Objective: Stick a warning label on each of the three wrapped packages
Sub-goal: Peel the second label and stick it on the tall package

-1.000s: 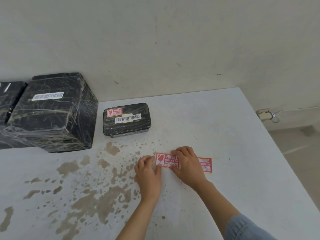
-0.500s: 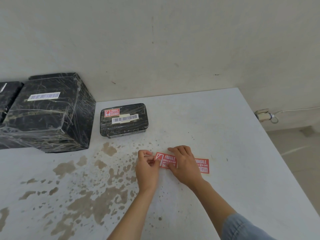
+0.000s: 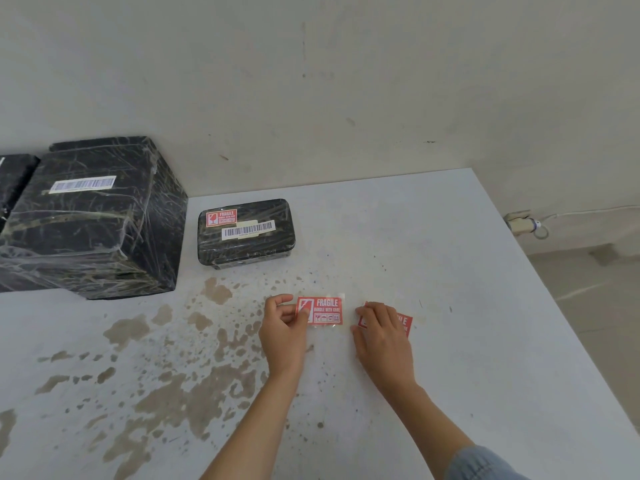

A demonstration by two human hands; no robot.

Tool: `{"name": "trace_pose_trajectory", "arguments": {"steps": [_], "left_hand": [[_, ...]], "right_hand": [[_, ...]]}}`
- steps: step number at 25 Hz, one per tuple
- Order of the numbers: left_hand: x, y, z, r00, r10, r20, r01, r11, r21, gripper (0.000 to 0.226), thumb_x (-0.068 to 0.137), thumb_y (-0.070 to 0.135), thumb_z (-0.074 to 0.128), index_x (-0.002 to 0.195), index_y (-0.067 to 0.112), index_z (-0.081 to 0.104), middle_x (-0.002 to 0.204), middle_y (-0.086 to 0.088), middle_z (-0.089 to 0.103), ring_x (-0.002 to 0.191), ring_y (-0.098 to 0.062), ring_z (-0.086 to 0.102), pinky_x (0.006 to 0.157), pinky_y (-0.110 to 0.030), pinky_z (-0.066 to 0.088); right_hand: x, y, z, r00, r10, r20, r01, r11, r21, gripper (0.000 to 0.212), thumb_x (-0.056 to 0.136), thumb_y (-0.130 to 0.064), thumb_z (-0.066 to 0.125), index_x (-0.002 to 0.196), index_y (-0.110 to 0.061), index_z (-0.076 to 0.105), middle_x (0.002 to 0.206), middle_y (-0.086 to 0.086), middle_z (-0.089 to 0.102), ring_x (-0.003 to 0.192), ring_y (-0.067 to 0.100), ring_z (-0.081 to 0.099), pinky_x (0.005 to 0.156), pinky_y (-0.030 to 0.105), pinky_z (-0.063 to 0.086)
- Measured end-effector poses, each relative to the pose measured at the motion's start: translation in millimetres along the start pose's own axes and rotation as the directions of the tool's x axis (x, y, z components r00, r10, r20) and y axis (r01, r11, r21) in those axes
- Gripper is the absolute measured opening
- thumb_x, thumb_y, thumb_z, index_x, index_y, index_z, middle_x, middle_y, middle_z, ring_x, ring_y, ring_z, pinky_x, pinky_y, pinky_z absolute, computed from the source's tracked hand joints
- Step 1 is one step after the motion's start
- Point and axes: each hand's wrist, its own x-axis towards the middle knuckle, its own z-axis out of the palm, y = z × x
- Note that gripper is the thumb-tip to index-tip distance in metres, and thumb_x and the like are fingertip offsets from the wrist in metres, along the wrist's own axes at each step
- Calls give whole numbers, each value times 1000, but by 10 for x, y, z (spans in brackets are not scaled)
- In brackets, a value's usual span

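While scanning from the left: big wrapped package (image 3: pixel 90 216), barcode only, against wall; sliver of another package (image 3: pixel 14 178) at frame edge beside it. Small wrapped package (image 3: pixel 246 233) next over, red label already on top. Left hand (image 3: pixel 282 332) pinching a peeled red label (image 3: pixel 320 310) by its left end, just above table (image 3: pixel 485 306). Right hand (image 3: pixel 382 336) flat, fingers pressing second label (image 3: pixel 403 323) onto table, not gripping it.

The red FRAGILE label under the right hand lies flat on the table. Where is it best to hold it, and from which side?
Probably the free right end of the red FRAGILE label, approached from the right: the right hand covers its left part, and it lies flat on the white table, so the corner must first be lifted.
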Motion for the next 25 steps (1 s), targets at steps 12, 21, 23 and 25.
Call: {"name": "trace_pose_trajectory", "arguments": {"steps": [12,21,23,25], "left_hand": [[49,26,-286,993,-16,-119,5,996,-93,21,84,6,64,101,16,56,97,-6,67,83,-16,64,60,-15,46],[156,685,-1006,988,122,-93,-142,958,-249,19,81,5,66,99,10,61,90,-4,67,77,-8,64,59,-7,49],[269,858,-1289,977,188,-100,-207,944,-256,20,80,7,68,100,9,62,93,-6,68,80,-11,65,64,-11,52],[401,1005,-1602,958,252,-137,-280,926,-253,24,80,14,69,103,13,61,95,-2,69,85,-10,65,71,-17,52]], "right_hand": [[-36,-27,-2,1000,14,22,-14,1000,-3,31,75,-18,76,100,-2,67,104,12,68,98,30,65,80,37,57],[713,-1301,-379,912,119,392,-388,563,730,30,86,-27,65,114,-21,56,95,-7,63,87,9,60,79,18,46],[886,-1635,-462,894,69,443,-427,427,797,13,83,-13,68,95,-12,64,85,3,68,75,15,61,71,22,50],[1016,-1952,-504,880,40,474,-456,350,818,4,83,-4,67,82,-8,65,77,7,68,67,17,60,64,23,51]]}}
